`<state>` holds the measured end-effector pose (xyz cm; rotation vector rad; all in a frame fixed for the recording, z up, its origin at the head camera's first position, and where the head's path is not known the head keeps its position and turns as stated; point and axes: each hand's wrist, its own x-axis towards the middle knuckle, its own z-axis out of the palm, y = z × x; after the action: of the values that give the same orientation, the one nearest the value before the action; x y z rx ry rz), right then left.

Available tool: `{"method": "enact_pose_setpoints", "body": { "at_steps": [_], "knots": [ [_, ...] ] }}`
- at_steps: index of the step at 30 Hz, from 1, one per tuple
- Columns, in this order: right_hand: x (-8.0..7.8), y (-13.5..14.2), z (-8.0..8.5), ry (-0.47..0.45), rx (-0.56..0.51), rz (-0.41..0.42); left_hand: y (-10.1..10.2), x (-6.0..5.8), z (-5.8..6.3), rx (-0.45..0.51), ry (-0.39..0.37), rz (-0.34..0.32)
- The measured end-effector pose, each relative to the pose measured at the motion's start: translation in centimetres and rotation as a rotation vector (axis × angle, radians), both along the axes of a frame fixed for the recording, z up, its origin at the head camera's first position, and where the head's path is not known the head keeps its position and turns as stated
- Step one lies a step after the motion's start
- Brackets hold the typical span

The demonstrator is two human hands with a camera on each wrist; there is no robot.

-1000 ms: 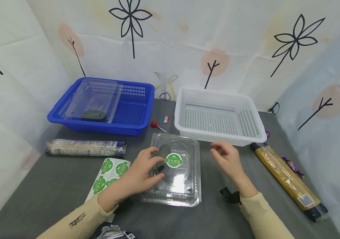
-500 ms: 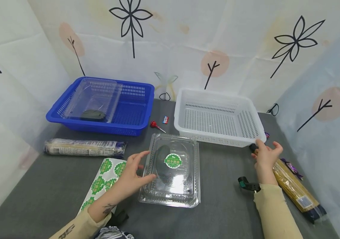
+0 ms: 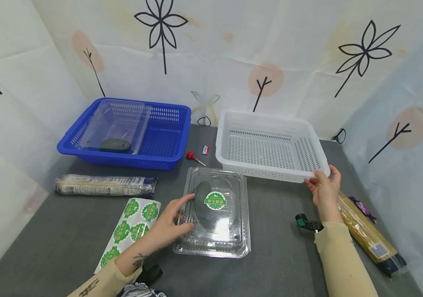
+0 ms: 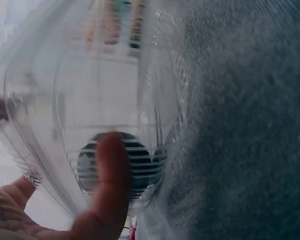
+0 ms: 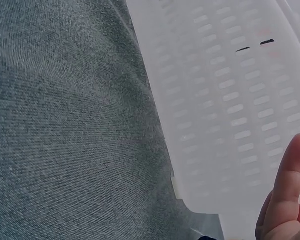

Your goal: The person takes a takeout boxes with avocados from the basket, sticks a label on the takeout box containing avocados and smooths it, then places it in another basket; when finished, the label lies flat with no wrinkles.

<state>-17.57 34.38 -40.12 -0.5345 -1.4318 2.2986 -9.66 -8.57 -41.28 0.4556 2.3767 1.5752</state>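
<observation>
In the head view, a clear plastic clamshell box [image 3: 230, 194] lies closed on the grey table, a round green-and-white sticker [image 3: 215, 201] on its lid. My left hand [image 3: 170, 222] is at the box's left edge, thumb and fingers spread. The left wrist view has the thumb [image 4: 112, 175] against the ribbed side, where a dark round shape shows through. My right hand [image 3: 326, 192] grips the near right corner of a white perforated basket [image 3: 267, 171], thumb at the rim. One finger lies along the basket's wall in the right wrist view.
A blue basket [image 3: 170, 159] at back left holds another clear box [image 3: 122, 119] with a dark object. Around lie a noodle pack [image 3: 105, 185], a sticker sheet [image 3: 126, 231], a lollipop [image 3: 190, 156], a small red-and-blue packet [image 3: 205, 149], a spaghetti pack [image 3: 367, 235] and a purple-wrapped candy [image 3: 362, 209].
My right hand has moved right from beside the clear box to the white basket's corner and taken hold of it. The left hand drew back off the lid to the box's left edge.
</observation>
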Motion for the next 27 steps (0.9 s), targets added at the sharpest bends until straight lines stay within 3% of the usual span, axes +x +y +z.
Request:
{"method": "enact_pose_setpoints", "body": {
  "at_steps": [6,11,13,18,20,27],
  "knots": [
    [-0.4,0.5,0.0,-0.015,0.012,0.036,0.1,-0.1,-0.2,0.020,-0.017,0.022],
    [-2.6,3.6,-3.7,0.024,0.044,0.047,0.4,-0.1,-0.2,0.038,-0.001,0.066],
    [-3.5,4.8,-5.2,0.042,0.066,0.042,0.5,0.1,0.2,0.031,0.011,0.083],
    [-3.7,5.0,-5.6,0.057,0.062,0.038,0.8,1.0,2.5,0.058,0.088,0.095],
    [-3.7,5.0,-5.7,0.064,0.065,0.032,0.7,1.2,3.0,0.093,0.117,0.079],
    [-3.7,4.9,-5.7,0.076,0.082,0.025,0.0,1.0,2.9,0.103,0.157,-0.026]
  ]
}}
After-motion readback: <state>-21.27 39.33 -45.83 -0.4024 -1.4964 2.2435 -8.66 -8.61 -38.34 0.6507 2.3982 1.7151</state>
